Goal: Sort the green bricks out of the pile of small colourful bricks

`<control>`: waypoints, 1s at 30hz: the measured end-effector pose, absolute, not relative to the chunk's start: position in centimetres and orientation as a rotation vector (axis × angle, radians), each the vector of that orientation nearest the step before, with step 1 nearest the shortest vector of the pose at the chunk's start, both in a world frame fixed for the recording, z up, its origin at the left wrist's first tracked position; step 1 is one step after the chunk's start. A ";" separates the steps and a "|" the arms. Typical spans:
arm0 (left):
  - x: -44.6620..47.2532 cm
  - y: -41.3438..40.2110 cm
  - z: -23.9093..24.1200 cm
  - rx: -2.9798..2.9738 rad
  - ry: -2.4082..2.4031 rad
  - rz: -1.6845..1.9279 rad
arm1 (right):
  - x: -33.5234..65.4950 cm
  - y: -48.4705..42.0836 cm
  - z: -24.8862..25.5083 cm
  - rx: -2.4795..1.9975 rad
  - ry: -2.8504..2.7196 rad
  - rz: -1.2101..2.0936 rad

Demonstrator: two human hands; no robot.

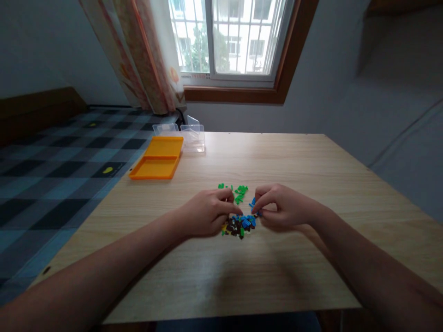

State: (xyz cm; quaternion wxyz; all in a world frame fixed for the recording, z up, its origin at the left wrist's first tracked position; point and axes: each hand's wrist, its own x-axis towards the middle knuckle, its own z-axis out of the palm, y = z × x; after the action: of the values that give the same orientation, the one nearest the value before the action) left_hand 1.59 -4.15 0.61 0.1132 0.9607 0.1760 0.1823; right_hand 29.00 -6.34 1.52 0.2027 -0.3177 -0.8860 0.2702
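A small heap of tiny mixed bricks (240, 225), blue, brown, green and yellow, lies on the wooden table (277, 157) between my hands. Just behind it sits a separate cluster of green bricks (238, 191). My left hand (207, 213) rests at the heap's left edge with its fingers curled and pinched together over the pieces; what it pinches is hidden. My right hand (282, 207) is at the heap's right side, thumb and fingers pinched on a small blue brick (254, 203).
An orange tray (158, 157) lies at the table's back left, with a clear plastic box (188, 136) behind it. A bed with a checked cover (51, 157) stands left of the table. A window and curtain are behind.
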 end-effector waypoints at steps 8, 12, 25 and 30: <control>2.6 -6.7 1.2 2.934 0.492 0.440 | 29.3 -6.3 1.1 -0.958 -2.537 0.673; 2.8 -7.0 1.2 2.987 0.568 0.370 | 29.3 -6.3 1.0 -0.976 -2.516 0.650; 3.3 -7.2 1.1 3.010 0.593 0.273 | 29.3 -6.0 0.9 -0.952 -2.466 0.598; 3.3 -7.2 0.9 2.988 0.587 0.278 | 29.3 -6.0 0.9 -0.928 -2.449 0.604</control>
State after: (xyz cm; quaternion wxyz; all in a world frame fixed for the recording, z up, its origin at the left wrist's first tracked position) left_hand 3.33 -7.20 0.92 0.0419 0.9763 0.1920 0.0908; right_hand 29.30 -5.96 0.94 0.2250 -0.3365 -0.8878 0.2190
